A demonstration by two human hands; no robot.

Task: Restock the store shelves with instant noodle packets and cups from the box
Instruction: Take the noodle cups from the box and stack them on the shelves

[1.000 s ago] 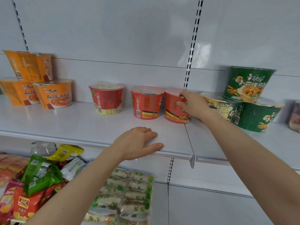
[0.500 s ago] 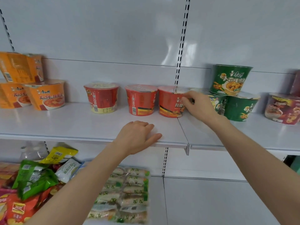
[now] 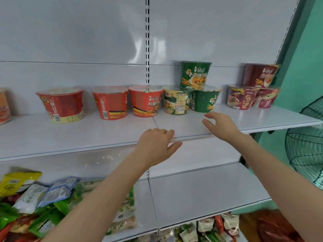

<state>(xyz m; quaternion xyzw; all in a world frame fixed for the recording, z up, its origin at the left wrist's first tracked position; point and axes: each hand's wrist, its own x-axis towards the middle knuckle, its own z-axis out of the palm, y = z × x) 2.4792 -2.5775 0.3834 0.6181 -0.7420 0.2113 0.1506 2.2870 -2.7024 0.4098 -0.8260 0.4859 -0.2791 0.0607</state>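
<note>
White shelf [image 3: 87, 135] meets left hand [image 3: 157, 145], right hand [image 3: 222, 126] apparently hovering, grips apart; green wall [image 3: 305, 49].

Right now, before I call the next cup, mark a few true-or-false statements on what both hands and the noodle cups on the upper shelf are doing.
1. The right hand holds nothing. True.
2. The left hand grips a cup. False: it lies open on the front edge of the white metal shelf.
3. One green paper noodle cup is stacked on two cups below it. True.
4. Three red paper noodle cups stand in a single-layer row. True.
5. The far-right stack sits on the lower shelf. False: the dark red paper noodle cups stand on the same upper shelf.
</note>
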